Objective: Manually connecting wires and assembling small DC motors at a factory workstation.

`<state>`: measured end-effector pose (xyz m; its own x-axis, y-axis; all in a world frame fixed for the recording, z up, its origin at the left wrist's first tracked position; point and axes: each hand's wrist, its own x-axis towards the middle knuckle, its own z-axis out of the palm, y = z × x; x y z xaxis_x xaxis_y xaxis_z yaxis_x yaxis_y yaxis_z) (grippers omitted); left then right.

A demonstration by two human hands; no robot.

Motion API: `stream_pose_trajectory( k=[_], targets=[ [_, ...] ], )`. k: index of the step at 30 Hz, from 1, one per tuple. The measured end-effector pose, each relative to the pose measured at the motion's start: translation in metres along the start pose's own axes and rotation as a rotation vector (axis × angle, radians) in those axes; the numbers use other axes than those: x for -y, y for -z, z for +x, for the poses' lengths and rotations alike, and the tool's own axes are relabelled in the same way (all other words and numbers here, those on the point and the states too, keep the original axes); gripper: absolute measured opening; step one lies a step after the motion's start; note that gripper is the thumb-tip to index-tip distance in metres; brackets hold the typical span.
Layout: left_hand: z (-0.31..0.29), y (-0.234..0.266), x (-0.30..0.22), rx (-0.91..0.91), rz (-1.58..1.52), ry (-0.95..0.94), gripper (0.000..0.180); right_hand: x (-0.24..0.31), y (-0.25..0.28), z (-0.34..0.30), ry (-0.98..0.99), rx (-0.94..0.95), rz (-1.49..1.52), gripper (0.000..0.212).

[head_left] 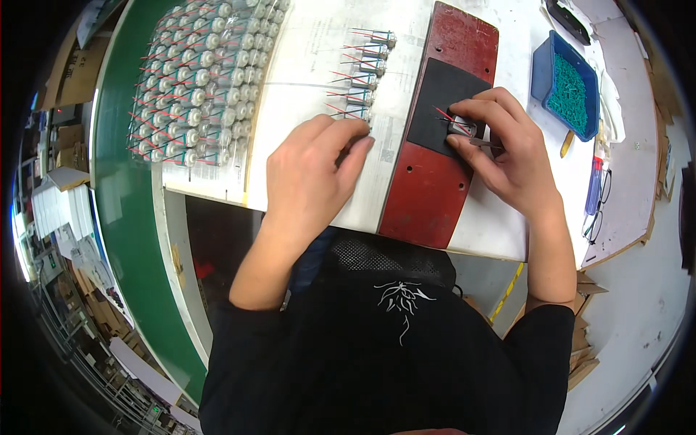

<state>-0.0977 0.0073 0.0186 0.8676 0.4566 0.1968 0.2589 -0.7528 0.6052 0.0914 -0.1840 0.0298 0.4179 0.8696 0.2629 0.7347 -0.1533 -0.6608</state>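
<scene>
My right hand point(511, 141) pinches a small silver motor point(462, 127) with red and dark wires between thumb and fingertips. It is over a black pad point(444, 98) on a red board point(428, 192). A thin metal tool point(487, 143) shows under the palm, its kind unclear. My left hand point(308, 163) is closed, thumb and forefinger together at the near end of a row of small motors point(366, 80) with red and teal wires. What those fingertips hold, if anything, is hidden.
Clear plastic trays point(206, 80) full of wired motors stand at the far left. On the right are a blue bin point(536, 76) of small teal pieces, a yellow-handled tool point(567, 143) and glasses point(598, 217). A green strip point(130, 203) runs along the left.
</scene>
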Motion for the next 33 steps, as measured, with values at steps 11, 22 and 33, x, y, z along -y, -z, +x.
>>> stream_pose_trajectory(
  k=[11,22,33],
  targets=[
    [-0.002,0.005,-0.019,-0.065,0.156,-0.195,0.020,0.016,0.013,-0.001,-0.011,-0.180,-0.037,0.028],
    [0.058,-0.002,-0.069,0.275,-0.833,-0.261,0.015,0.013,0.019,-0.014,0.198,-0.348,0.384,0.024],
    [0.059,-0.017,-0.060,0.294,-1.232,-0.120,0.022,0.016,0.014,-0.010,0.182,-0.379,0.360,0.017]
  ],
)
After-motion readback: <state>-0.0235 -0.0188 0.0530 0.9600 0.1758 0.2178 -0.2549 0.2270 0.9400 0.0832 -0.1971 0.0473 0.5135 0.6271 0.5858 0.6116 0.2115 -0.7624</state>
